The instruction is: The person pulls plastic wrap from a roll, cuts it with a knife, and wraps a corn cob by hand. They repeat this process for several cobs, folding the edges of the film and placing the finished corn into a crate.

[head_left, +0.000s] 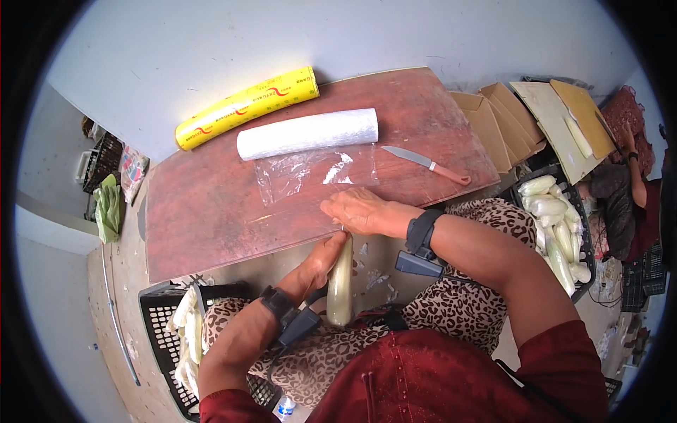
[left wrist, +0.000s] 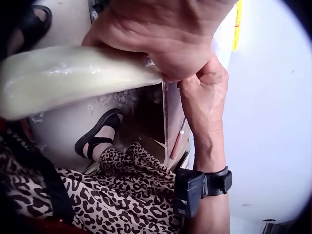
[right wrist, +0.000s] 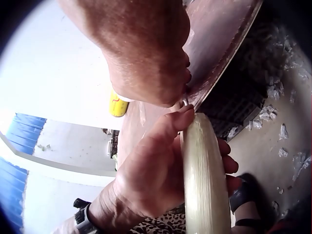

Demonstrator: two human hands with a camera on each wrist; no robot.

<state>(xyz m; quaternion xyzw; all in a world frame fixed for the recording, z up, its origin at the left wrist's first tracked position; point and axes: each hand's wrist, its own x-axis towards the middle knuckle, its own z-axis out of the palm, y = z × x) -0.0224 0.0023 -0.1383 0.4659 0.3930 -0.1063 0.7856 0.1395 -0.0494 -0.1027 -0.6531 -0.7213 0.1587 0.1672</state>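
In the head view a long, pale green vegetable wrapped in clear film point(head_left: 340, 289) hangs below the table's front edge. My left hand point(head_left: 324, 257) grips it near its upper end; in the right wrist view fingers point(right wrist: 229, 165) curl round its far side. Just above, my right hand point(head_left: 358, 211) pinches a thin twist of the film point(right wrist: 185, 101) at the vegetable's top. Most of that twist is hidden by the fingers. Beyond the hands, a white roll of cling film point(head_left: 307, 134) lies on the reddish table point(head_left: 204, 218), a loose sheet point(head_left: 310, 173) spread before it.
A knife point(head_left: 430, 166) with a brown handle lies right of the roll. Behind is a yellow printed roll point(head_left: 247, 107). Black crates point(head_left: 156, 324) with wrapped vegetables stand at both sides. Cardboard point(head_left: 486, 127) leans at the right, where another person point(head_left: 635, 190) sits. Film scraps litter the floor.
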